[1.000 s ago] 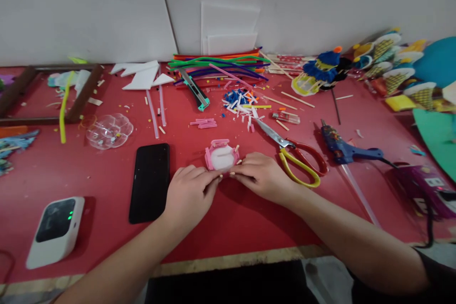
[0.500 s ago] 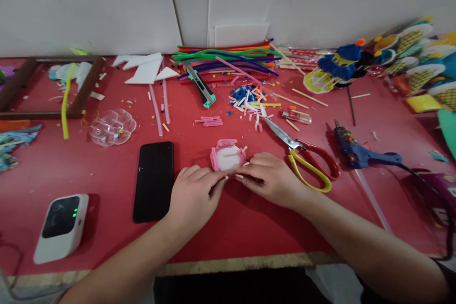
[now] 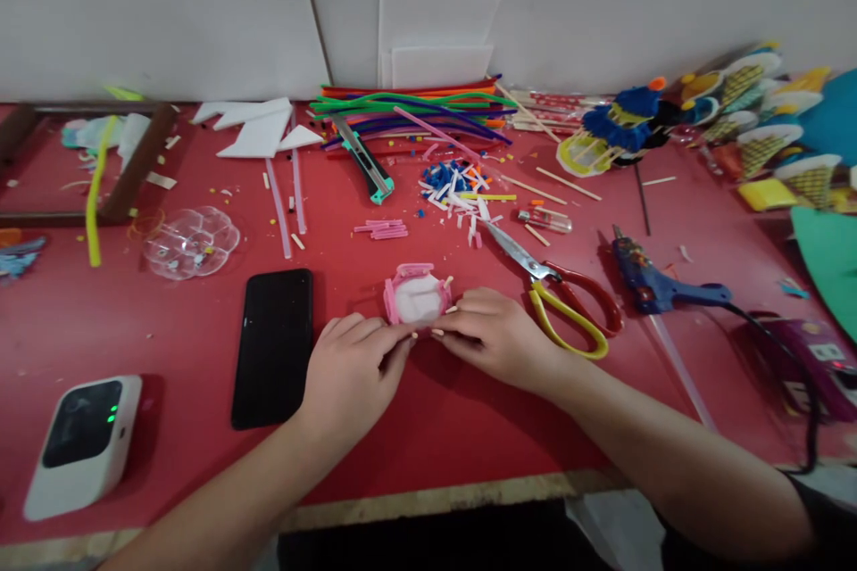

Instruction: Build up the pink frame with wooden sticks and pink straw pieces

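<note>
A small white piece with a raised pink rim [image 3: 416, 296] rests on the red table in front of me. My left hand [image 3: 358, 366] pinches its near left edge between thumb and fingers. From the other side, my right hand [image 3: 492, 332] pinches the near right edge, fingers closed. My fingertips hide the near part of the rim. Just beyond lies a small bundle of short pink pieces [image 3: 381, 229]. A pair of scissors [image 3: 549, 277] with red and yellow handles lies to the right of my right hand, and a black phone [image 3: 273, 348] lies left of my left hand.
A blue glue gun [image 3: 662, 281] with its cord lies at the right. Further back are a utility knife [image 3: 362, 159], colourful pipe cleaners [image 3: 415, 111] and a heap of cut scraps [image 3: 455, 183]. A white device [image 3: 84, 446] stands at the front left, near a clear flower-shaped tray [image 3: 193, 243].
The view has shifted slightly, so most things sit further left. Both hands keep their pinch on the pink-rimmed piece, with my fingertips a little closer together.
</note>
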Tool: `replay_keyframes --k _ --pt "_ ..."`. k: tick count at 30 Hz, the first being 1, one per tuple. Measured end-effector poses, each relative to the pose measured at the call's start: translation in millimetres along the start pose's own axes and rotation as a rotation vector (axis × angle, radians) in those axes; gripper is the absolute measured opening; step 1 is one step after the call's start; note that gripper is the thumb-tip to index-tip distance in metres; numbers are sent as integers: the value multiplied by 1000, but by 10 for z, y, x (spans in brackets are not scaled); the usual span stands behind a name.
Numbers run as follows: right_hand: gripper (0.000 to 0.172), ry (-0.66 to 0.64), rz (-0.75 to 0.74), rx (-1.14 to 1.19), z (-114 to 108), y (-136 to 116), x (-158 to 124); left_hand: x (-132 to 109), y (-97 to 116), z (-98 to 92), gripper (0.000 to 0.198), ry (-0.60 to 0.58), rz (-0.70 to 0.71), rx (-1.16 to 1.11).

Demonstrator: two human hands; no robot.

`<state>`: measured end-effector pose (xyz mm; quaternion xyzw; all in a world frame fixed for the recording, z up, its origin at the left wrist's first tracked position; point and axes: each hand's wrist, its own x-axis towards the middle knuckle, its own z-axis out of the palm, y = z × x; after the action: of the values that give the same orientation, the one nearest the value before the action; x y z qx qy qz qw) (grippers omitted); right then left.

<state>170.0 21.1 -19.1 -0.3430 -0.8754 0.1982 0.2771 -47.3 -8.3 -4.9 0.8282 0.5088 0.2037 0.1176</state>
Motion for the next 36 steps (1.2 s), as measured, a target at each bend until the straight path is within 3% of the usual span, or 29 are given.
replay_keyframes --k 6,18,36 --pt "15 26 26 72 -5 18 20 26 -13 -18 15 -35 -14 7" --pt "18 61 -21 31 28 33 6 21 -5 5 16 3 -3 27" --pt "17 108 47 43 56 -41 -10 22 13 -2 16 -14 -32 18"
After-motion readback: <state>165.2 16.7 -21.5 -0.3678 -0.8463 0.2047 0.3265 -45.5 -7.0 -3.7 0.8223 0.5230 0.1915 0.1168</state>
